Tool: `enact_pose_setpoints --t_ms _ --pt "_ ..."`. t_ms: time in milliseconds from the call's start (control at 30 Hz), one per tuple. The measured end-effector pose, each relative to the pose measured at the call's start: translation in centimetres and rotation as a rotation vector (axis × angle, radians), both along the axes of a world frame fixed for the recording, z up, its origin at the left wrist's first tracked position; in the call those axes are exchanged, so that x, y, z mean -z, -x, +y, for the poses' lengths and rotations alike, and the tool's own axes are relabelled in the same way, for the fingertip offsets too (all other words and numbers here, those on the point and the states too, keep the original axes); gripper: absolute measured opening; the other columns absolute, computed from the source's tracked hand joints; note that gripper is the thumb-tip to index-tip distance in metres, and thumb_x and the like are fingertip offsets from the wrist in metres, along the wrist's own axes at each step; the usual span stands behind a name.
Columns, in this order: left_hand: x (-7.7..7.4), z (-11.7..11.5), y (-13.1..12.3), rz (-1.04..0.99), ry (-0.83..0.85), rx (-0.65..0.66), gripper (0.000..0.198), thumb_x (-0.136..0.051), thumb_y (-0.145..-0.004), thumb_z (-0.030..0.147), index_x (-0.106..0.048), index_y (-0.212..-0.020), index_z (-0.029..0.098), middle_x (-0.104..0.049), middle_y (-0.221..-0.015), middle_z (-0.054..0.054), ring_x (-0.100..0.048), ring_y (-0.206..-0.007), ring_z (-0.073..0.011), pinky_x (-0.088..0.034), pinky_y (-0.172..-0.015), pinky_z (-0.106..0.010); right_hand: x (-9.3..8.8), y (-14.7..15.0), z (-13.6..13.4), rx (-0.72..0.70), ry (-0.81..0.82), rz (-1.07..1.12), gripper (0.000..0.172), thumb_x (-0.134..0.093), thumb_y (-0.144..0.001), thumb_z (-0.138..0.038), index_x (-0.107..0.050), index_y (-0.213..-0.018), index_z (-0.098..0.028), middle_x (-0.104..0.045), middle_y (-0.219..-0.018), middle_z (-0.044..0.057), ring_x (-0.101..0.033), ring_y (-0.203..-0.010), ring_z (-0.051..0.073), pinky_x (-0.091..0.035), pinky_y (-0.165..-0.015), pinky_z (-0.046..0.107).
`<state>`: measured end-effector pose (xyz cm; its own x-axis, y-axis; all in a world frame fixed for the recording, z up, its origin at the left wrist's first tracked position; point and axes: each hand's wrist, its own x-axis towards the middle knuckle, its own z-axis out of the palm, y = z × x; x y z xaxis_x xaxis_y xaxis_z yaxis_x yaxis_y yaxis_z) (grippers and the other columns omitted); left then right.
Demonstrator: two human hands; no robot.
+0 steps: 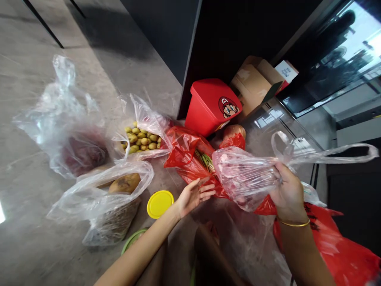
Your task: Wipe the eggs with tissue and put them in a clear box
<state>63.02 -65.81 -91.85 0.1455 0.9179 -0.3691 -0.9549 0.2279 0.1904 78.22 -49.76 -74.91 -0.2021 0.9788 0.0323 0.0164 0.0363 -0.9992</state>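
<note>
My right hand is closed round the gathered neck of a clear plastic bag of raw meat, lifted off the floor, its loop handles trailing to the right. Palm up, with fingers spread and nothing in them, my left hand is just left of that bag. Beyond the left hand lies a red plastic bag with thin green stalks showing at its mouth. A yellow round lid is on the floor beside my left wrist. Part of the red bag is hidden behind the meat.
Left on the floor are a bag of small green fruits, a bag with brown tubers and a clear bag with dark red contents. A red Mario bin and cardboard box stand behind. Another red bag lies right.
</note>
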Motion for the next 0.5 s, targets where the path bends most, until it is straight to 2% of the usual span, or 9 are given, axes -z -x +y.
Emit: enact_pose_setpoints --t_ms 67,200,333,500 --pt "0.2 -0.3 -0.1 0.062 0.001 0.01 0.05 -0.048 -0.093 0.038 -0.049 -0.135 0.012 -0.062 -0.128 -0.018 -0.063 -0.112 -0.0261 -0.04 -0.096 -0.035 -0.1 -0.9 0.3 0.128 0.149 0.129 0.022 -0.078 -0.059 -0.031 -0.064 -0.069 -0.018 -0.058 -0.056 -0.006 -0.055 -0.049 0.008 -0.045 -0.046 0.019" --pt "-0.3 -0.4 0.1 0.147 -0.03 -0.004 0.044 -0.048 -0.093 0.034 -0.056 -0.13 0.011 -0.061 -0.13 -0.017 -0.061 -0.114 -0.0245 -0.039 -0.099 -0.035 -0.3 -2.7 0.8 0.224 0.107 0.164 0.013 -0.074 -0.063 -0.025 -0.064 -0.066 -0.017 -0.057 -0.054 -0.006 -0.053 -0.047 0.007 -0.044 -0.045 0.018" --pt "-1.0 -0.2 0.2 0.169 -0.044 -0.024 0.043 -0.05 -0.092 0.034 -0.06 -0.127 0.012 -0.063 -0.128 -0.015 -0.061 -0.113 -0.0241 -0.038 -0.101 -0.036 -0.1 -4.1 1.1 0.246 0.109 0.155 0.006 -0.071 -0.065 -0.02 -0.067 -0.069 -0.017 -0.065 -0.063 -0.002 -0.06 -0.054 0.01 -0.049 -0.047 0.019" --pt "-1.0 -0.3 -0.2 0.216 -0.047 -0.018 0.04 -0.053 -0.091 0.035 -0.063 -0.123 0.013 -0.066 -0.124 -0.014 -0.061 -0.111 -0.0235 -0.04 -0.099 -0.036 1.0 -5.2 1.1 0.28 0.198 0.145 0.009 -0.072 -0.061 -0.02 -0.07 -0.07 -0.018 -0.069 -0.071 -0.001 -0.063 -0.062 0.011 -0.055 -0.055 0.02"
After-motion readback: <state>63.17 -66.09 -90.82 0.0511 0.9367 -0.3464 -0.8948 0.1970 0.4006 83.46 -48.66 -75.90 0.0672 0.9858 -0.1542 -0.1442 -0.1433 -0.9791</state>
